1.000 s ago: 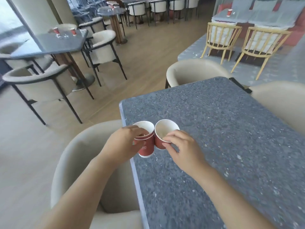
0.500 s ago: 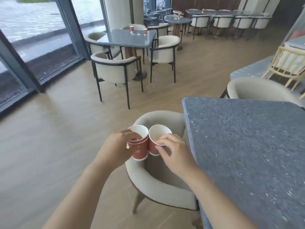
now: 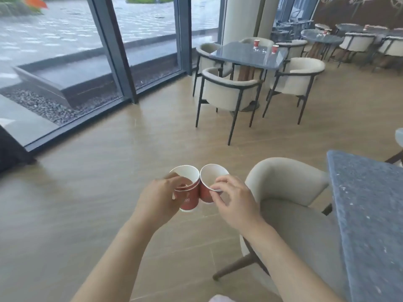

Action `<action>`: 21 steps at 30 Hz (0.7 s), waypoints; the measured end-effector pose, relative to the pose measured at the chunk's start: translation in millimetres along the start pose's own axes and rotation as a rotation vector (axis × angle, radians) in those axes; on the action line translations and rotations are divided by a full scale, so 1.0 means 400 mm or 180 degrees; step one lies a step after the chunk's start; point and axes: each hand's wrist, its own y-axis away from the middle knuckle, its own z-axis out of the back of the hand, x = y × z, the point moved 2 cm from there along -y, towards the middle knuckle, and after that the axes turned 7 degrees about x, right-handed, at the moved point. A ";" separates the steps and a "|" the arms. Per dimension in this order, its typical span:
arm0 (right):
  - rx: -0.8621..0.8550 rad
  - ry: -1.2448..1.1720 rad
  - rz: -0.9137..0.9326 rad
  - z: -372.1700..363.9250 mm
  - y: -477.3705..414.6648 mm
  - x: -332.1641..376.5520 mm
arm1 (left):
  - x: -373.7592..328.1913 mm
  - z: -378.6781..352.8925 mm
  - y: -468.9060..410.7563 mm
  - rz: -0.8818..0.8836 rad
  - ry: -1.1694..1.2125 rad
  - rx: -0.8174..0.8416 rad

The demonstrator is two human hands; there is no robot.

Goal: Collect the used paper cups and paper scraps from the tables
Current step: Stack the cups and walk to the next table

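Note:
My left hand (image 3: 160,198) grips a stack of red paper cups (image 3: 189,197) with white insides, held above the wooden floor. Touching it on the right is a single red paper cup (image 3: 208,186), whose near rim my right hand (image 3: 234,202) pinches between thumb and fingers. Two more red cups (image 3: 256,43) (image 3: 275,49) stand on a dark square table (image 3: 239,56) further back, with small pale bits (image 3: 259,50) lying between them. Another red cup (image 3: 326,32) shows on a round table behind that.
A speckled grey table (image 3: 368,214) fills the right edge, with a beige armchair (image 3: 290,205) tucked beside it. Beige chairs (image 3: 229,94) (image 3: 294,80) ring the far table. Glass walls (image 3: 87,51) and a column (image 3: 238,20) stand on the left and at the back.
The view has swung left, away from the grey table, which has slid to the right edge. Both hands carried the cups off the tabletop and now hold them over the floor.

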 end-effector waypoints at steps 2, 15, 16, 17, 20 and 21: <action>0.0088 -0.0083 0.0053 -0.042 -0.027 0.018 | 0.043 0.018 0.007 0.0128 0.0036 -0.0065; 0.0537 -0.0248 0.0037 -0.266 -0.323 -0.060 | 0.315 0.022 -0.180 0.0638 -0.0082 0.0018; 0.0570 -0.0223 0.0050 -0.275 -0.360 -0.083 | 0.335 0.019 -0.225 0.0619 -0.0097 0.0076; 0.0590 -0.0193 0.0060 -0.281 -0.400 -0.108 | 0.354 0.017 -0.274 0.0582 -0.0109 0.0139; 0.0638 -0.0100 -0.0031 -0.283 -0.529 -0.186 | 0.397 0.009 -0.445 0.0485 -0.0100 0.0400; 0.0624 -0.0048 -0.0078 -0.280 -0.571 -0.213 | 0.408 0.004 -0.504 0.0441 -0.0116 0.0500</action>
